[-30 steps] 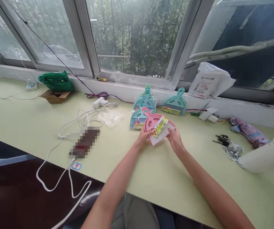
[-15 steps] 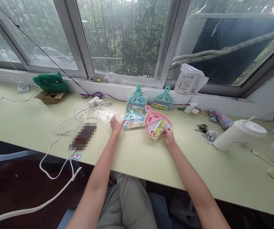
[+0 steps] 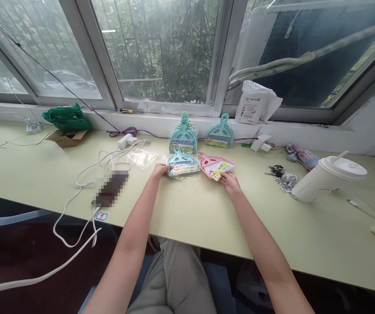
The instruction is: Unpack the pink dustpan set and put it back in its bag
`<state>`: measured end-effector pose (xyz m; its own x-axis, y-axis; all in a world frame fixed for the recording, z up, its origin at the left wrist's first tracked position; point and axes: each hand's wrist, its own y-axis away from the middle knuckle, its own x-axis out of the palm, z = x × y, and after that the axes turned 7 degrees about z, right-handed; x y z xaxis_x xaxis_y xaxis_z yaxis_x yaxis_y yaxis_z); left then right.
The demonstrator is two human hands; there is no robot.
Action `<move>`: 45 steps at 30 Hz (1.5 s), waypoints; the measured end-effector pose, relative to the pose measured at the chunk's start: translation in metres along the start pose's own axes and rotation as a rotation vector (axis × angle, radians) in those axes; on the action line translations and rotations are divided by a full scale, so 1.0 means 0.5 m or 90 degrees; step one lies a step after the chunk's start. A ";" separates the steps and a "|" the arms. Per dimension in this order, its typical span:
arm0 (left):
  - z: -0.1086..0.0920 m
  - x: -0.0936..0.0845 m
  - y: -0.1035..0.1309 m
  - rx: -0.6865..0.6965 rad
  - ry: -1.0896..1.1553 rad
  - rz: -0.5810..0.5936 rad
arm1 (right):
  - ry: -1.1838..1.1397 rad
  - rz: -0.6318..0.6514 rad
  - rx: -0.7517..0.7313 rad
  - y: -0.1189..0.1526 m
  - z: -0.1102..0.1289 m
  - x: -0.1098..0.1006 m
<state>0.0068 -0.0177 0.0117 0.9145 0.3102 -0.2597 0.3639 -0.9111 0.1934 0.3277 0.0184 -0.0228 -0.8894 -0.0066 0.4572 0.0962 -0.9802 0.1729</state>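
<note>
My right hand [image 3: 229, 181] grips the lower right edge of a pink dustpan and brush set [image 3: 214, 164] with a yellow-green label. The pink set lies low over the table, tilted flatter, its handle pointing away from me. To its left, a light blue dustpan and brush set [image 3: 182, 162] in clear wrap lies on the table. My left hand [image 3: 161, 170] is closed on this set's left edge, with some fingertips hidden. Behind them, a stack of teal dustpan sets [image 3: 183, 137] leans by the window sill, and another teal dustpan set [image 3: 220, 133] stands to its right.
Clear plastic film [image 3: 141, 158] lies left of my left hand, near white cables and a blurred-out dark device [image 3: 111, 188]. A white lidded cup [image 3: 326, 179] with a straw and some keys [image 3: 276, 171] are on the right. An open cardboard box [image 3: 67, 138] holds a green bag.
My right hand has lowered the pink set, which now lies flatter. My left hand has moved onto the light blue set's edge and closed. The view has shifted slightly.
</note>
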 end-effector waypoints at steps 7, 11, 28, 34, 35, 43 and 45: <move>-0.022 0.012 0.010 -0.008 0.083 0.057 | 0.089 -0.116 -0.052 -0.024 0.014 -0.049; -0.029 0.028 -0.037 0.138 0.151 0.003 | 0.110 -0.158 -0.087 -0.043 0.014 -0.075; -0.070 0.106 -0.332 0.289 -0.180 -0.289 | 0.202 -0.100 -0.139 -0.086 -0.003 -0.075; -0.075 0.111 -0.283 0.315 -0.238 -0.368 | 0.198 -0.106 -0.139 -0.081 0.002 -0.069; -0.078 0.110 -0.269 0.337 -0.274 -0.381 | 0.197 -0.106 -0.139 -0.080 0.002 -0.069; -0.113 0.116 -0.250 0.574 -0.540 -0.068 | 0.187 -0.094 -0.154 -0.079 0.003 -0.066; -0.125 0.120 -0.258 0.548 -0.546 -0.079 | 0.189 -0.093 -0.153 -0.081 0.002 -0.066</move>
<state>0.0259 0.1354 0.0303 0.3509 0.4250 -0.8344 -0.0927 -0.8710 -0.4825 0.3538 0.0586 -0.0442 -0.9797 0.1144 0.1646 -0.1173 -0.9931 -0.0079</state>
